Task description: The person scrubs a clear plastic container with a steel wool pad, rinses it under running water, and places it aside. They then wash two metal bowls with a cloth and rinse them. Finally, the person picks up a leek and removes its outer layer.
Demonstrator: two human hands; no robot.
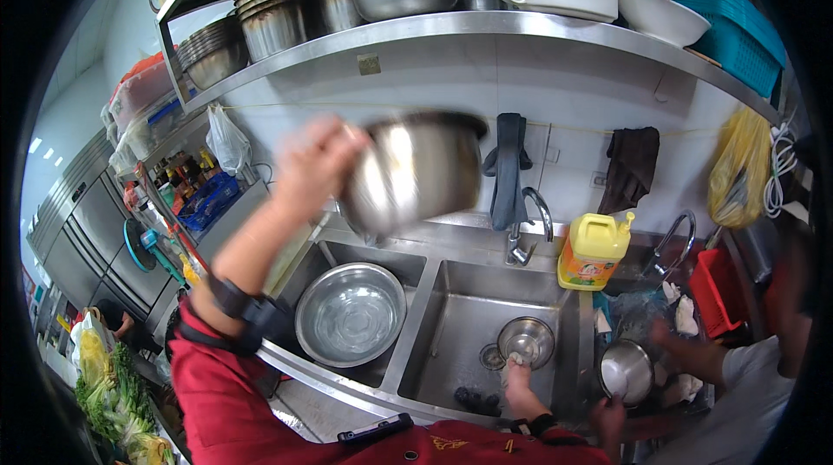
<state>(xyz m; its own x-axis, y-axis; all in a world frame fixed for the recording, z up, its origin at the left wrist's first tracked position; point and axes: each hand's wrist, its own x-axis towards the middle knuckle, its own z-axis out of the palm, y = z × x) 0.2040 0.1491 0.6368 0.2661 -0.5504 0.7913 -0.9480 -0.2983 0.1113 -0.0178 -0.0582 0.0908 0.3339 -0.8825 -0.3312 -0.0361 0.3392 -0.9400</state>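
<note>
My left hand (325,156), blurred by motion, grips the edge of a deep stainless steel pot (416,172), held tilted above the left sink basin (319,250). Below the pot, a large round metal bowl (351,315) of water stands in that basin. Down in the middle basin (475,283), my right hand (517,377) is at the near rim of a small metal bowl (528,338), with something pale at its fingers. This bowl lies beside the drain (491,356). Whether the right fingers close on the bowl or on the pale thing is unclear.
A co-worker's hands (612,416) hold a metal bowl (626,370) at the right sink. Behind the basins stand a faucet (520,250) and a yellow detergent jug (592,250). Dark scrubbers (478,400) lie in the middle basin. Overhead, a metal shelf (494,22) carries pots and teal baskets (742,35).
</note>
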